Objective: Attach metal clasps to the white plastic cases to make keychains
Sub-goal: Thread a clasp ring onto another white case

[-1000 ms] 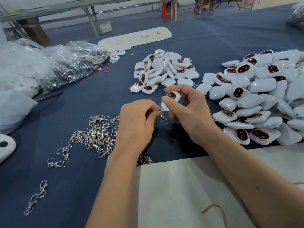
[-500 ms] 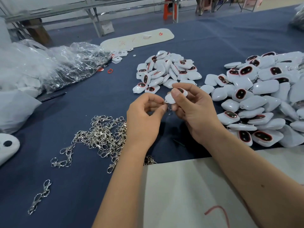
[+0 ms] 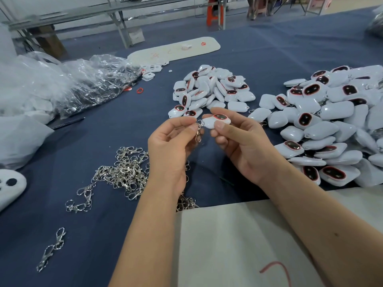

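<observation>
My right hand [image 3: 240,141] pinches a white plastic case [image 3: 215,121] with a dark red-rimmed window, held above the blue cloth. My left hand [image 3: 172,150] pinches a metal clasp [image 3: 198,131] whose ring meets the case's left end; the clasp hangs down between my hands. A tangle of loose metal clasps [image 3: 122,170] lies on the cloth left of my left wrist. One small pile of white cases [image 3: 211,90] sits just beyond my hands and a larger heap of cases [image 3: 331,125] spreads to the right.
Clear plastic bags [image 3: 83,83] fill the left side. A stray clasp [image 3: 51,249] lies near the front left, and a pair of linked clasps [image 3: 80,199] beside the tangle. A white sheet [image 3: 238,245] covers the near edge under my forearms. A long white tray [image 3: 176,50] lies at the back.
Both hands have lifted away from me. The case has turned to lie sideways and the clasp now hangs from its left end.
</observation>
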Tool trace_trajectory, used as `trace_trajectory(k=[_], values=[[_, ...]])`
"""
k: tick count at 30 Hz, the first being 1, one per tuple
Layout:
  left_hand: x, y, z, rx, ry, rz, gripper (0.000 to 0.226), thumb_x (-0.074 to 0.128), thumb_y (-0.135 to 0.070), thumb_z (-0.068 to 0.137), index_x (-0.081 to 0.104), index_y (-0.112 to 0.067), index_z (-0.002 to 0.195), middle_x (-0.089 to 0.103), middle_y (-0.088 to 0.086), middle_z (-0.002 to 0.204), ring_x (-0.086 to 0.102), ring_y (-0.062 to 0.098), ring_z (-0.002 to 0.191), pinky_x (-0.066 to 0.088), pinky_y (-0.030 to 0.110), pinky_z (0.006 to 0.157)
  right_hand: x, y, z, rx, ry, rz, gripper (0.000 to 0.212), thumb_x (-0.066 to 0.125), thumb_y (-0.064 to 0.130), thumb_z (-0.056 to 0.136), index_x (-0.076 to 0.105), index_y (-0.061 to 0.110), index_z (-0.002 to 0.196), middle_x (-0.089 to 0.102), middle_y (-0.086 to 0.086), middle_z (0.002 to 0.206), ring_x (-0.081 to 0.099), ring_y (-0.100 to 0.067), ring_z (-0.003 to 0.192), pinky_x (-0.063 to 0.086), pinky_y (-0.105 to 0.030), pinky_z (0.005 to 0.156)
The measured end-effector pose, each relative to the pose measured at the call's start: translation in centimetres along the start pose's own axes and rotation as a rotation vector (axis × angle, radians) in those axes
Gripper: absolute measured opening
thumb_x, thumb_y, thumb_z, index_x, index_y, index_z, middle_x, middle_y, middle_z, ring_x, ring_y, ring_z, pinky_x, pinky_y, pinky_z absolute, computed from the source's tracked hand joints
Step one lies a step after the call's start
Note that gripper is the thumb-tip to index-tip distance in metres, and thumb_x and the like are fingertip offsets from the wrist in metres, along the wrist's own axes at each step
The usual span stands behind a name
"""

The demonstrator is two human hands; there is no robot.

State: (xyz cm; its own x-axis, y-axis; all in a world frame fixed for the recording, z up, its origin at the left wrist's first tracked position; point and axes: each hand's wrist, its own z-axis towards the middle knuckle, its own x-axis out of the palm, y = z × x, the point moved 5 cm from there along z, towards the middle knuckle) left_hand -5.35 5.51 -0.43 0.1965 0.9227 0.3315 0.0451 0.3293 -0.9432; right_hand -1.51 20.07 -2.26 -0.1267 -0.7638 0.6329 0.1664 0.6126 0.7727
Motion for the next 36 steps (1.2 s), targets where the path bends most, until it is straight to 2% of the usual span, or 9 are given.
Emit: trace_trajectory(k=[5, 13, 16, 21, 25, 28, 32, 34, 36], values=[[-0.1, 0.2, 0.0, -0.005, -0.001, 0.035, 0.015, 0.071, 0.002, 0.090, 0.075, -0.012, 0.088, 0.073, 0.012, 0.091, 0.068, 0.024, 0.087, 0.055, 0.029, 0.077, 0.1, 0.0, -0.1, 0.012, 0.008, -0.006, 0.040, 0.074, 0.006, 0.078, 0.070, 0.003, 0.117, 0.074, -0.010, 0.097, 0.070, -0.011, 0.072, 0.055, -0.015, 0.066], [-0.4, 0.3, 0.2, 0.022, -0.012, 0.057, 0.019, 0.071, 0.004, 0.089, 0.074, -0.014, 0.084, 0.070, 0.006, 0.076, 0.066, 0.018, 0.074, 0.057, 0.028, 0.071, 0.1, 0.0, -0.2, 0.008, -0.014, 0.003, 0.037, 0.075, 0.005, 0.078, 0.070, 0.002, 0.115, 0.075, -0.010, 0.094, 0.073, -0.012, 0.074, 0.056, -0.015, 0.068], [-0.4, 0.2, 0.3, 0.067, -0.028, 0.102, 0.020, 0.071, 0.005, 0.089, 0.074, -0.013, 0.082, 0.069, 0.005, 0.070, 0.064, 0.018, 0.071, 0.056, 0.027, 0.069, 0.2, 0.1, -0.2, 0.004, -0.023, 0.010, 0.035, 0.074, 0.005, 0.078, 0.071, 0.002, 0.113, 0.074, -0.013, 0.098, 0.074, -0.014, 0.074, 0.057, -0.016, 0.068], [-0.5, -0.2, 0.4, 0.212, -0.046, 0.303, 0.025, 0.073, 0.007, 0.086, 0.072, -0.016, 0.077, 0.071, 0.007, 0.071, 0.062, 0.016, 0.065, 0.053, 0.026, 0.066, 0.2, 0.1, -0.4, 0.000, -0.067, -0.005, 0.035, 0.076, 0.004, 0.074, 0.070, 0.003, 0.108, 0.070, -0.020, 0.108, 0.073, -0.015, 0.075, 0.059, -0.018, 0.069], [-0.7, -0.4, 0.6, 0.305, -0.037, 0.548, 0.022, 0.074, 0.004, 0.085, 0.072, -0.016, 0.076, 0.072, 0.001, 0.073, 0.066, 0.016, 0.067, 0.057, 0.031, 0.068, 0.0, 0.0, -0.4, -0.014, -0.097, -0.060, 0.025, 0.071, -0.006, 0.086, 0.068, 0.002, 0.110, 0.072, -0.019, 0.105, 0.073, -0.016, 0.077, 0.059, -0.019, 0.072], [-0.8, -0.6, 0.5, 0.357, -0.015, 0.739, 0.025, 0.073, 0.002, 0.084, 0.073, -0.021, 0.076, 0.072, -0.007, 0.072, 0.070, 0.017, 0.068, 0.059, 0.033, 0.067, -0.1, 0.0, -0.6, -0.026, -0.107, -0.147, 0.028, 0.070, -0.009, 0.089, 0.066, -0.001, 0.116, 0.071, -0.020, 0.107, 0.072, -0.019, 0.077, 0.059, -0.022, 0.074], [-0.4, -0.7, 0.1, 0.451, 0.065, 0.954, 0.026, 0.067, 0.004, 0.083, 0.070, -0.021, 0.075, 0.068, -0.008, 0.070, 0.063, 0.014, 0.066, 0.053, 0.035, 0.064, 0.2, -0.1, -0.8, -0.063, -0.126, -0.321, 0.032, 0.073, -0.009, 0.088, 0.065, -0.001, 0.118, 0.072, -0.017, 0.106, 0.072, -0.022, 0.074, 0.060, -0.025, 0.074], [-0.4, -0.7, 0.1, 0.464, 0.066, 0.968, 0.024, 0.067, 0.004, 0.084, 0.072, -0.019, 0.078, 0.069, -0.009, 0.074, 0.065, 0.012, 0.070, 0.055, 0.033, 0.068, 0.4, -0.1, -0.8, -0.076, -0.135, -0.372, 0.033, 0.073, -0.009, 0.088, 0.066, 0.001, 0.118, 0.072, -0.020, 0.110, 0.073, -0.022, 0.073, 0.060, -0.026, 0.073], [-0.6, -0.7, 0.3, 0.423, -0.001, 0.876, 0.022, 0.070, 0.002, 0.086, 0.075, -0.019, 0.081, 0.073, -0.010, 0.078, 0.068, 0.007, 0.074, 0.056, 0.024, 0.072, 0.5, -0.1, -0.7, -0.080, -0.132, -0.333, 0.030, 0.071, -0.010, 0.090, 0.067, 0.003, 0.116, 0.072, -0.022, 0.113, 0.073, -0.021, 0.075, 0.060, -0.024, 0.073]])
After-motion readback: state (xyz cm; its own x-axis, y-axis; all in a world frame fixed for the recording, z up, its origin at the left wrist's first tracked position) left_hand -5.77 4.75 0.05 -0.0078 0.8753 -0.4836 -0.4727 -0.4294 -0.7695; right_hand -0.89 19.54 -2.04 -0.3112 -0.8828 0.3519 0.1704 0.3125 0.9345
